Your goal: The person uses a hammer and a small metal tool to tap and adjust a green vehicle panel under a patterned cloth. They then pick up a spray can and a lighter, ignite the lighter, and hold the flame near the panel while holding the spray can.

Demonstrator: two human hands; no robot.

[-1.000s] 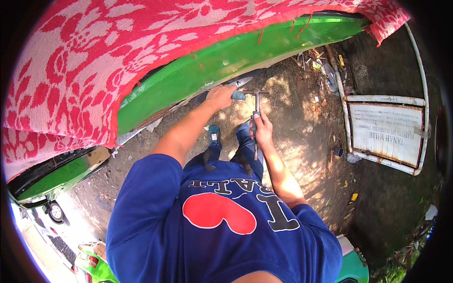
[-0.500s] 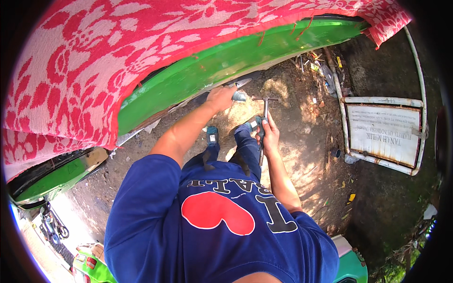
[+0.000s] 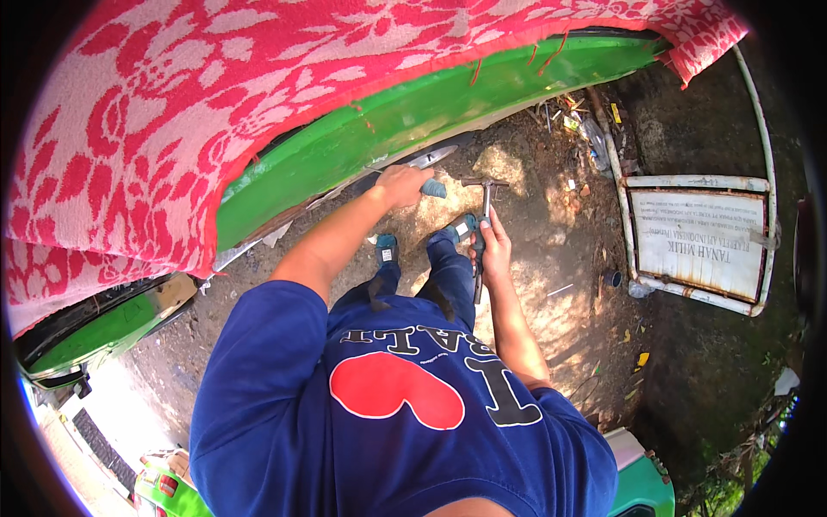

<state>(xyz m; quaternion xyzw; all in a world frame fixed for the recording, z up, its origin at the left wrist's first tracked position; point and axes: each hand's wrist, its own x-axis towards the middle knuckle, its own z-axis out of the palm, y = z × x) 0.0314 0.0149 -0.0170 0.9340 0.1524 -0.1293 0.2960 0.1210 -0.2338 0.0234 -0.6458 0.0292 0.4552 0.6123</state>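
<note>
My left hand (image 3: 403, 184) grips a tool with a light blue handle (image 3: 433, 187) whose metal blade (image 3: 428, 158) lies against the lower edge of a green vehicle panel (image 3: 388, 121). My right hand (image 3: 489, 244) holds a hammer (image 3: 482, 207) by its shaft, with the head pointing away from me above the dirt ground. Both forearms reach forward from my blue shirt (image 3: 388, 414). My feet in blue-grey shoes (image 3: 387, 251) stand below the hands.
A red and white flowered cloth (image 3: 172, 112) covers the top of the green vehicle. A white framed signboard (image 3: 698, 241) lies on the dirt at right. Litter and a bottle (image 3: 594, 138) lie near the panel. Another green vehicle part (image 3: 642, 482) shows at bottom right.
My right hand with the hammer has drawn back to the right, away from the blue-handled tool. My left hand stays at the panel edge.
</note>
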